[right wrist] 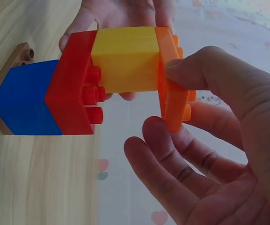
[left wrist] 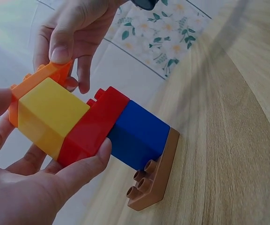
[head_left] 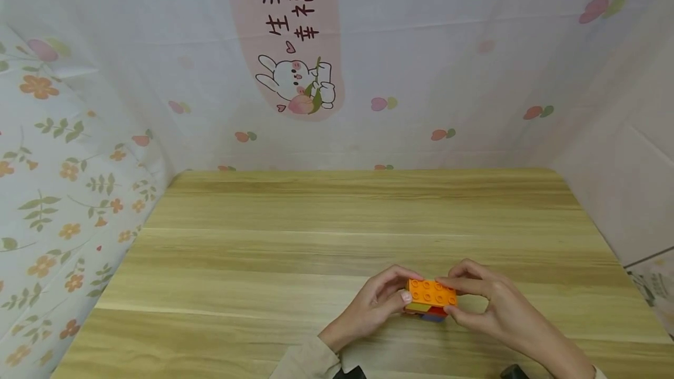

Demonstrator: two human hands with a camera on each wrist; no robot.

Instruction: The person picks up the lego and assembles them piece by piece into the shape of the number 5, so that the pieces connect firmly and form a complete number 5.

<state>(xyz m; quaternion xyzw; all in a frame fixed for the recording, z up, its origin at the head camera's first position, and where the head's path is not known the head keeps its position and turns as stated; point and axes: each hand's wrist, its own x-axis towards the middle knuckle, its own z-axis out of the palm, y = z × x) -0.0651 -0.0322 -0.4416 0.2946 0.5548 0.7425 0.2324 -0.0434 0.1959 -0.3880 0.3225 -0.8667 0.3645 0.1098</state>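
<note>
A stack of toy building bricks stands on the table under both hands. At its foot is a brown plate with bare studs, then a blue brick, a red brick, a yellow brick and a thin orange brick on top. My left hand holds the upper stack from the left, fingers around the yellow and red bricks. The right hand pinches the overhanging end of the orange brick between thumb and fingers. Red studs show below that overhang in the right wrist view.
The wood-grain table stretches to the left and behind the stack. A printed white cloth hangs at the back, with a flowered cloth on the left side. Dark pieces show near both wrists.
</note>
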